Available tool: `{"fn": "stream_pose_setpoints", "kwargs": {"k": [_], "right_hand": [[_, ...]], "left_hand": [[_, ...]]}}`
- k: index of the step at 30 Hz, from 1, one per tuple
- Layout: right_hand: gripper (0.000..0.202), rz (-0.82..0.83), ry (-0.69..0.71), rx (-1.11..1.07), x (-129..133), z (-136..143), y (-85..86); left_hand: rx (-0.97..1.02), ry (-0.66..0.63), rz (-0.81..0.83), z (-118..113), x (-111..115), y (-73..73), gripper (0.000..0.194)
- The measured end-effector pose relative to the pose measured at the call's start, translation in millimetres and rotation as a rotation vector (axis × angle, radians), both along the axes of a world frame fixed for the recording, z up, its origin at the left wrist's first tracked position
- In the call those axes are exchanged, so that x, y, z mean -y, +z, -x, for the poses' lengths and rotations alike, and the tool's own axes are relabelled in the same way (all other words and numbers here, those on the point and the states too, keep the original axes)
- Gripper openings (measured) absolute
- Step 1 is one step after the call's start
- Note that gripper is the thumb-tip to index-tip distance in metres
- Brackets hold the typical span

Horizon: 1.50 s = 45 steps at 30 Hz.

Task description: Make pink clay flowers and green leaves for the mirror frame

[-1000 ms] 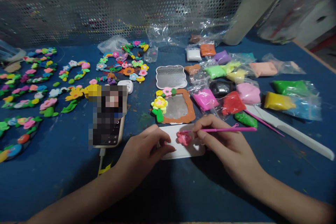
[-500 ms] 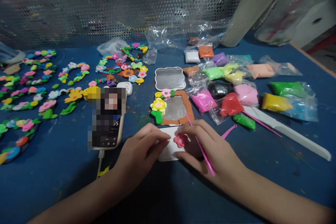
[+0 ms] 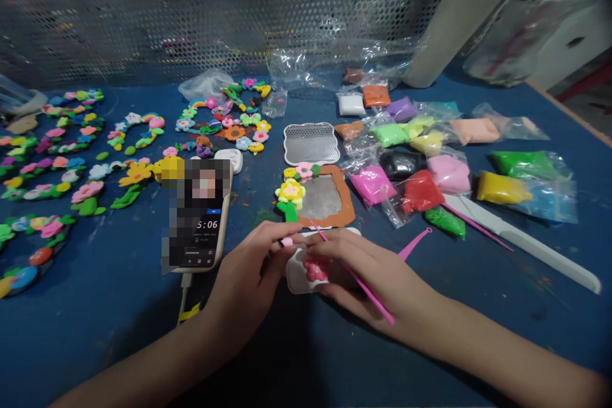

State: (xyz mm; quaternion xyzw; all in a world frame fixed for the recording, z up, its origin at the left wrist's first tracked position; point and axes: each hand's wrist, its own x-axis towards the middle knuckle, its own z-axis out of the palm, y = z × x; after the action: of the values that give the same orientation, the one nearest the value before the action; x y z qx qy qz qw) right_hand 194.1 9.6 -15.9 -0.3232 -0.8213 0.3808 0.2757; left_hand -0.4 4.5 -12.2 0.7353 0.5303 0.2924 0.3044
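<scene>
"Where's the pink clay flower (image 3: 316, 269)?"

"On the small rounded plate (image 3: 298, 282), right beneath the fingers of the right hand (image 3: 377, 268), on the blue counter (image 3: 459, 344)."

"And that grip?"

"It's grasping a thin pink stick (image 3: 368, 293), which slants between the fingers. A ring-ended pink tool (image 3: 415, 246) pokes out just beyond the hand."

"What about the left hand (image 3: 246, 268)?"

"Its thumb and forefinger are drawn together at the plate's left side. A small pale pink bit (image 3: 286, 242) shows there, but I can't tell whether the grip is pinching it."

"Anything close by?"

"A brown clay frame (image 3: 345, 197) with a yellow flower (image 3: 291, 191) on its left side, just past the plate. The phone (image 3: 210, 236) lies to the left, and a red clay packet (image 3: 423, 191) to the right."
</scene>
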Motion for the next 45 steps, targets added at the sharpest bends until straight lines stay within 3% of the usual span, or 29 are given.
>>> {"fn": "stream_pose_setpoints", "kwargs": {"k": [6, 10, 14, 22, 26, 31, 36, 40, 45], "right_hand": [[0.011, -0.135, -0.243, -0.067, 4, -6, 7.9], [0.012, -0.221, -0.167, -0.061, 11, -3, 2.6], [0.009, -0.340, -0.113, -0.066, 16, 1, -4.4], [0.010, -0.434, -0.082, -0.033, 16, -2, -2.5], [0.007, -0.416, -0.112, -0.044, 14, -1, -1.0], [0.008, -0.260, -0.182, -0.109, 12, -1, 6.3], [0.008, -0.073, -0.262, -0.145, 12, -2, 11.2], [0.008, -0.072, -0.259, -0.152, 12, -1, 10.9], [0.008, -0.093, -0.274, -0.148, 11, 0, 8.1]], "left_hand": [[0.063, 0.020, 0.186, -2, 1, 6.2, 0.008], [0.252, -0.017, 0.368, -6, 4, 9.6, 0.002], [0.378, -0.071, 0.536, -9, 6, 12.4, 0.009], [0.413, -0.051, 0.675, -8, 11, 10.9, 0.007], [0.454, -0.068, 0.670, -9, 10, 10.7, 0.005], [0.551, -0.045, 0.628, -11, 7, 11.0, 0.004], [0.452, -0.105, 0.491, -9, 5, 11.1, 0.007], [0.357, -0.143, 0.435, -8, 6, 13.4, 0.008], [0.376, -0.142, 0.462, -9, 6, 13.9, 0.007]]}}
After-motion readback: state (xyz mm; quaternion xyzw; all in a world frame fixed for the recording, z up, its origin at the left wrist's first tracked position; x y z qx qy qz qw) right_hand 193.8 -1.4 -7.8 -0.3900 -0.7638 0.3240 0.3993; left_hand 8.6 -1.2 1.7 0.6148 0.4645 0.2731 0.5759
